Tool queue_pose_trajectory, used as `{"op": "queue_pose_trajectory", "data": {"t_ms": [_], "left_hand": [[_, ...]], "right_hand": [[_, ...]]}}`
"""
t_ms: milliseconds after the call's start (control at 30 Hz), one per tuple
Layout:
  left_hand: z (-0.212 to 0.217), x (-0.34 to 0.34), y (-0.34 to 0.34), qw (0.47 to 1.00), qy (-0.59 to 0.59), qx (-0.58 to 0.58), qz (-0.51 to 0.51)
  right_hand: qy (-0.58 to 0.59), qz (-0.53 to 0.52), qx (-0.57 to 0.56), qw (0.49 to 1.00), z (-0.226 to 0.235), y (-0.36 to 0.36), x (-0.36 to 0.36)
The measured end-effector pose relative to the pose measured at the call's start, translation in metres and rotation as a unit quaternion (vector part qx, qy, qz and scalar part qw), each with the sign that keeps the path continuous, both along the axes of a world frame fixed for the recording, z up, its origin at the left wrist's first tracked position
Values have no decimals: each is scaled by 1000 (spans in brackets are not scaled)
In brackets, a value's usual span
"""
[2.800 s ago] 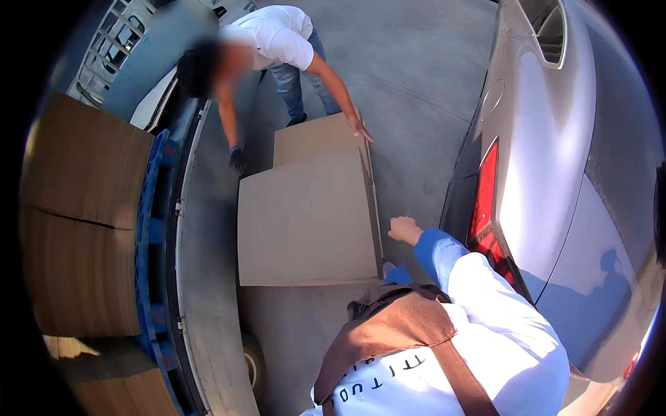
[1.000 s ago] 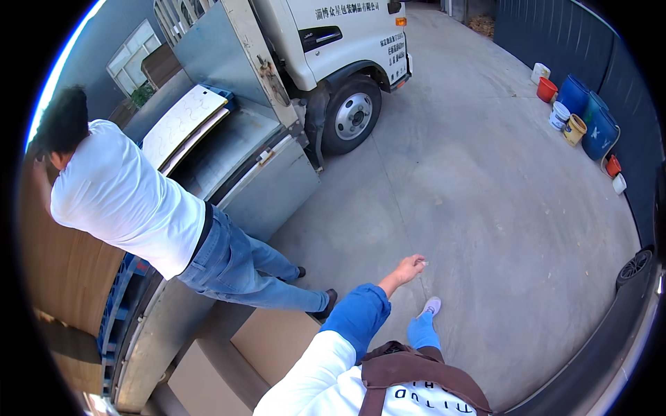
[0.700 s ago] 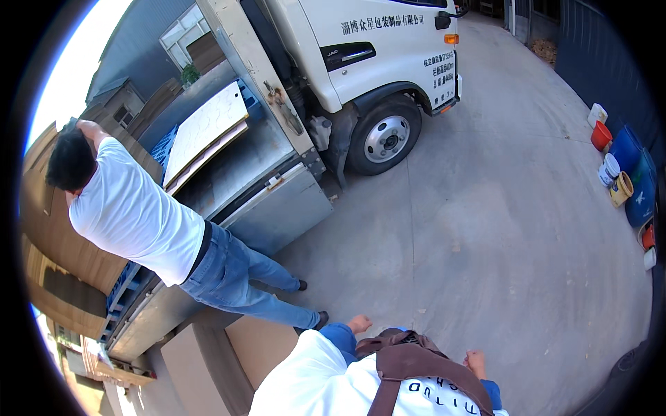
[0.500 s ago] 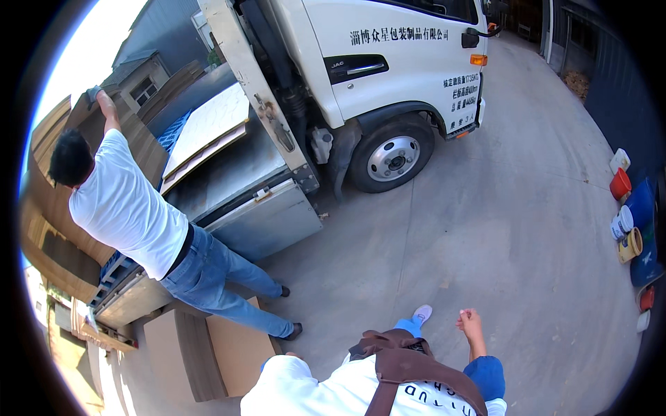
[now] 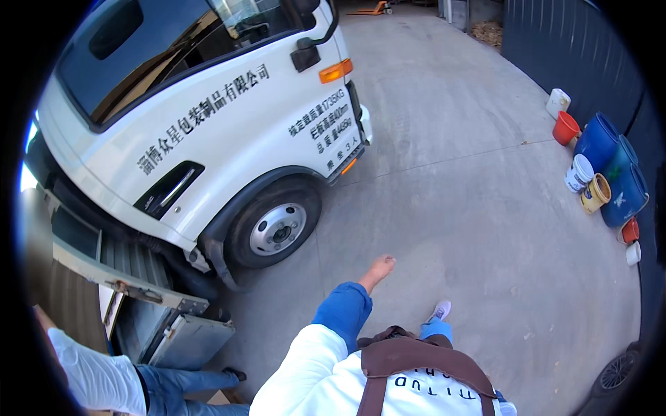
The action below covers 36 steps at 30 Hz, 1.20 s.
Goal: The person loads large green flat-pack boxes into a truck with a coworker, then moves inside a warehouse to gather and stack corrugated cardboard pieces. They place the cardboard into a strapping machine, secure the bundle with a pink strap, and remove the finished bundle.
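Observation:
My left hand [image 5: 380,267] reaches forward over the concrete floor, past a rolled blue cuff [image 5: 345,308]. Its fingers are curled in, and nothing shows in them. Nearest to it is the front wheel [image 5: 279,229] of a white truck [image 5: 229,125], well apart from the hand. My right hand is out of view; only a bit of blue and white sleeve shows beside my body at the lower edge. A brown apron [image 5: 416,357] covers my chest, and one light shoe [image 5: 442,309] is on the floor ahead.
At the lower left a person in a white shirt [image 5: 100,374] stands by the truck's lowered side panel [image 5: 191,340]. Along the dark right wall are blue barrels [image 5: 596,142], a red bucket [image 5: 566,127] and several pails. A car wheel [image 5: 616,371] shows at lower right; an orange pallet jack [image 5: 374,9] is far ahead.
My view has turned right, so truck and co-worker sit further left. My left arm has swung forward into view, while my right hand has dropped out of sight.

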<state>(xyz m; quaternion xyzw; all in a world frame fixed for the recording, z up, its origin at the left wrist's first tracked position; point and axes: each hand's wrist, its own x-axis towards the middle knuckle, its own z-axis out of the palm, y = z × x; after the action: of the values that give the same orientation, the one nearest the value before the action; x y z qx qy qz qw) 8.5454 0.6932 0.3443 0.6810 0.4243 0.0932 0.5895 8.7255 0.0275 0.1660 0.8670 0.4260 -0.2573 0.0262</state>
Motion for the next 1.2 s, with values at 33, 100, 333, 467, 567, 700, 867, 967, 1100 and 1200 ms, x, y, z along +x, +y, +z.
{"op": "queue_pose_trajectory", "data": {"t_ms": [33, 100, 333, 467, 567, 700, 867, 967, 1100, 1200], "left_hand": [[31, 67, 21, 999, -22, 16, -41], [56, 153, 38, 993, -62, 14, -95], [-71, 121, 95, 961, 191, -202, 15], [-74, 104, 107, 882, 395, -258, -8], [-57, 136, 176, 858, 426, -278, 68], [-62, 235, 300, 864, 400, -273, 138], [-92, 502, 512, 946, 196, -174, 192], [-16, 757, 655, 982, 22, -147, 117], [115, 987, 753, 969, -205, 24, -134], [81, 1024, 839, 975, -144, -44, -162]], "right_hand": [[23, -30, -34, 999, 6, -8, 9], [101, -22, -39, 994, 35, -26, 30], [388, -566, 78, 723, 107, 324, 292], [335, -483, 182, 788, 145, 522, 484], [326, -383, 221, 836, 173, 683, 586], [326, -346, 189, 859, 182, 814, 660], [333, -414, 85, 843, 184, 866, 761], [326, -388, 55, 860, 146, 838, 820], [334, -641, -18, 691, 132, 861, 891], [312, -609, -63, 727, 145, 941, 974]]}}
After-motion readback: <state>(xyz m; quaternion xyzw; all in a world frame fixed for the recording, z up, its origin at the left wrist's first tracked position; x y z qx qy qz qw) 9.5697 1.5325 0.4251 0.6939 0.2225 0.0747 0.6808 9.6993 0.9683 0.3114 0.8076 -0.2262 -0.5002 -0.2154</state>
